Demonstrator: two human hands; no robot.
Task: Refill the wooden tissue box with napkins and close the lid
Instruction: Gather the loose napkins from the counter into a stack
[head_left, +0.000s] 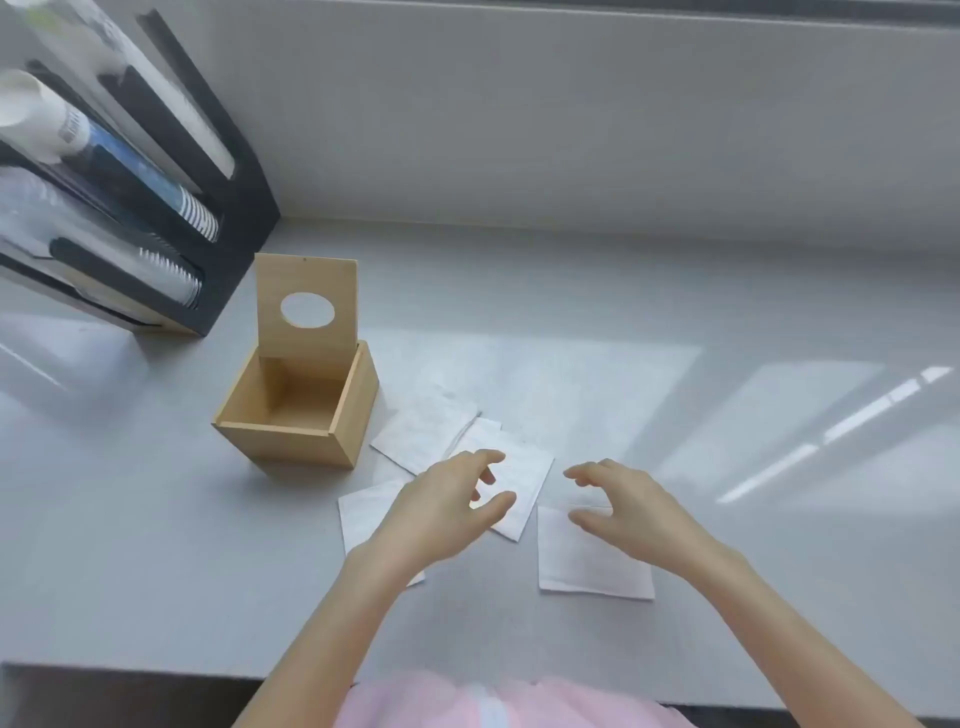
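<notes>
A wooden tissue box (298, 439) stands on the grey counter, with nothing visible inside it. Its lid (306, 306), with an oval hole, stands upright at the box's back edge. Several white napkins lie scattered to the right of the box: one (423, 434) near the box, one (524, 483) in the middle, one (363, 514) partly under my left wrist, one (592, 566) at the right. My left hand (447, 504) hovers over the middle napkins, fingers apart and curled, holding nothing. My right hand (628, 501) hovers open above the right napkin.
A black rack (223, 208) holding sleeves of paper cups and lids leans at the back left, close behind the box. A grey wall runs along the back. The counter's front edge (156, 670) lies near my body.
</notes>
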